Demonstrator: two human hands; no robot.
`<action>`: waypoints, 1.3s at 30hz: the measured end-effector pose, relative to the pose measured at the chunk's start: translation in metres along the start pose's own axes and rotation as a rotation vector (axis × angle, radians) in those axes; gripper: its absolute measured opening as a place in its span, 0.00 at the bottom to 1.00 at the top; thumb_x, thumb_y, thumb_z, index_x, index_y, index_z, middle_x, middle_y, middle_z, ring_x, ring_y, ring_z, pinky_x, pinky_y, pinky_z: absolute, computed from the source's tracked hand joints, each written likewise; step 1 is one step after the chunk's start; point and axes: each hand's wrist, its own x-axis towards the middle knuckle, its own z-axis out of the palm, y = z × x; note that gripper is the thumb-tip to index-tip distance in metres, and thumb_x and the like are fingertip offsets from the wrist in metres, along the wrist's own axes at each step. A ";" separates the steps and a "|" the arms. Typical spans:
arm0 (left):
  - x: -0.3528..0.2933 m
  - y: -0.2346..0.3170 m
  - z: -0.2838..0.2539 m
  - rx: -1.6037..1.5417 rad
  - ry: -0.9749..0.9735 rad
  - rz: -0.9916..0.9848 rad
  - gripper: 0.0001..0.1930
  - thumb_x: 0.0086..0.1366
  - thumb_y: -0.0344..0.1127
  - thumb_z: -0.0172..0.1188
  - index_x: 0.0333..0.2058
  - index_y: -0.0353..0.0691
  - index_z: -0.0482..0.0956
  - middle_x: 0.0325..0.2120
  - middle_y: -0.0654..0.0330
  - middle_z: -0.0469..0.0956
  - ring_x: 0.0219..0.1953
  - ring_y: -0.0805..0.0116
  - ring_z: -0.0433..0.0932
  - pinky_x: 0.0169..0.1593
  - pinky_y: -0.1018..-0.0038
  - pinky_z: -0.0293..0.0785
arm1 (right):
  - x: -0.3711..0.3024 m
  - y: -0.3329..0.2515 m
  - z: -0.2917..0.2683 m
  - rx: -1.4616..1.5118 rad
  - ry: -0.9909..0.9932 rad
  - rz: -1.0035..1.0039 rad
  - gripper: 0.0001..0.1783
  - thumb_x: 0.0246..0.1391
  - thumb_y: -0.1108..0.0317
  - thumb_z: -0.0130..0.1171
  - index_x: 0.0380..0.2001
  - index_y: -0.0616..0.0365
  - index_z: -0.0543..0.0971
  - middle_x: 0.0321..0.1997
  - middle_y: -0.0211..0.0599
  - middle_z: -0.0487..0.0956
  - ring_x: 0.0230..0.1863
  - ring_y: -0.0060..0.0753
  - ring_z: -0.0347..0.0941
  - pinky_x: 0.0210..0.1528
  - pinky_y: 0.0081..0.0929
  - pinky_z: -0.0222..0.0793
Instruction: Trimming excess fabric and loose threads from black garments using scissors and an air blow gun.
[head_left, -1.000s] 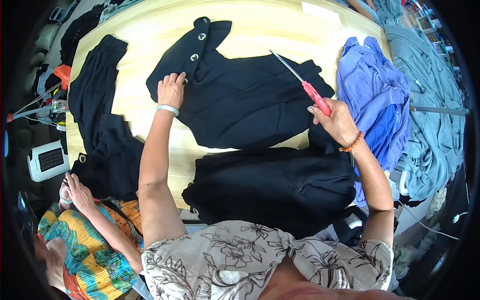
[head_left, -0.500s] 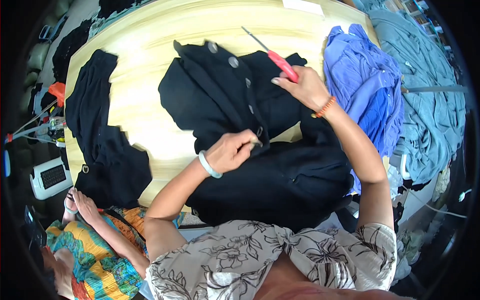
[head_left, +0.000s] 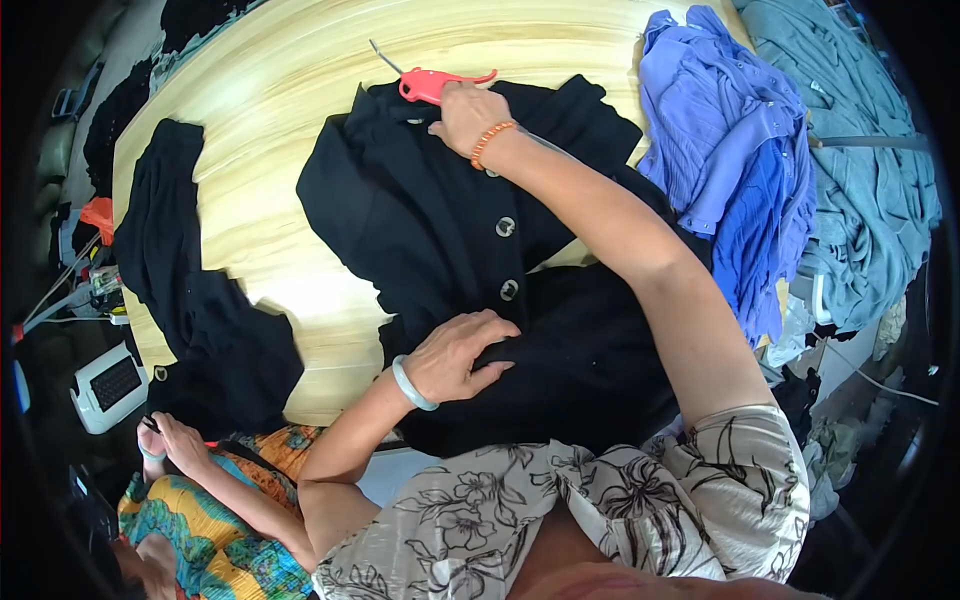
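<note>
A black button-front garment [head_left: 400, 200] lies spread before me, with mottled round buttons [head_left: 506, 227] facing up along its front band. My right hand [head_left: 474, 115] is closed round a red air blow gun [head_left: 425, 84] above the garment's far end; its thin metal nozzle points away to the far left. My left hand [head_left: 458, 357] rests on the near part of the black cloth, below the lowest visible button. Its thumb and forefinger are apart, with nothing between them.
Blue-violet garments [head_left: 700, 130] lie in a heap at the table's right, beside a teal cloth pile [head_left: 850, 200]. Another black garment [head_left: 165, 220] stretches along the left of the wooden table [head_left: 260, 130]. A co-worker's hands [head_left: 180, 445] hold its near end.
My right hand has swung left with the air blow gun, across the garment's far end. My left hand has let go of the button band and moved down slightly. The band now lies flatter, buttons up.
</note>
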 end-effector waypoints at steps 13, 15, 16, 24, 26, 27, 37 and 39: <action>-0.005 -0.029 -0.083 0.875 0.683 0.023 0.15 0.50 0.24 0.64 0.39 0.42 0.79 0.35 0.59 0.75 0.36 0.61 0.73 0.41 0.66 0.65 | 0.055 0.237 -0.163 0.987 0.211 -0.144 0.18 0.47 0.59 0.67 0.26 0.67 0.80 0.20 0.43 0.78 0.23 0.31 0.74 0.29 0.35 0.69; -0.010 -0.064 -0.072 0.749 0.656 0.024 0.15 0.50 0.24 0.62 0.38 0.42 0.78 0.35 0.59 0.75 0.37 0.58 0.74 0.41 0.66 0.66 | 0.044 0.219 -0.154 -0.035 0.185 0.320 0.20 0.47 0.54 0.67 0.27 0.64 0.81 0.23 0.41 0.82 0.23 0.43 0.76 0.30 0.37 0.71; 0.006 -0.083 -0.059 0.780 0.555 0.018 0.14 0.50 0.25 0.63 0.39 0.42 0.78 0.35 0.58 0.73 0.38 0.58 0.73 0.42 0.65 0.66 | 0.026 0.280 -0.157 -0.316 0.245 0.189 0.34 0.43 0.39 0.65 0.33 0.66 0.81 0.31 0.57 0.81 0.36 0.54 0.80 0.41 0.43 0.73; 0.005 -0.128 -0.025 0.386 0.441 -0.292 0.13 0.50 0.24 0.65 0.36 0.38 0.75 0.33 0.53 0.72 0.37 0.50 0.74 0.42 0.61 0.72 | -0.135 0.245 -0.124 -0.340 0.093 0.143 0.21 0.57 0.52 0.58 0.38 0.62 0.76 0.31 0.56 0.79 0.39 0.63 0.75 0.42 0.49 0.71; 0.007 -0.122 -0.023 0.376 0.427 -0.357 0.13 0.49 0.22 0.64 0.33 0.39 0.73 0.31 0.53 0.71 0.37 0.51 0.75 0.40 0.61 0.73 | -0.158 0.231 -0.122 -0.240 -0.005 0.146 0.19 0.58 0.54 0.57 0.42 0.57 0.69 0.33 0.56 0.79 0.39 0.63 0.75 0.40 0.53 0.70; 0.006 -0.124 -0.022 0.388 0.435 -0.354 0.12 0.48 0.22 0.63 0.31 0.39 0.72 0.30 0.54 0.70 0.35 0.51 0.75 0.38 0.61 0.73 | -0.165 0.214 -0.125 -0.161 -0.097 0.176 0.20 0.58 0.54 0.57 0.43 0.57 0.68 0.33 0.58 0.78 0.38 0.64 0.75 0.39 0.54 0.69; 0.008 -0.137 -0.025 -0.058 0.511 -0.472 0.08 0.52 0.18 0.64 0.30 0.35 0.75 0.25 0.67 0.73 0.25 0.82 0.70 0.31 0.82 0.69 | -0.168 0.080 -0.101 0.172 -0.632 -0.297 0.17 0.51 0.72 0.56 0.44 0.60 0.66 0.29 0.56 0.77 0.36 0.61 0.75 0.39 0.49 0.69; 0.001 -0.149 -0.026 -0.231 0.517 -0.487 0.08 0.54 0.17 0.63 0.29 0.35 0.76 0.24 0.69 0.74 0.26 0.83 0.72 0.32 0.83 0.71 | -0.166 0.054 -0.086 0.078 -0.629 -0.436 0.14 0.49 0.69 0.56 0.38 0.60 0.68 0.23 0.49 0.76 0.33 0.56 0.76 0.38 0.49 0.69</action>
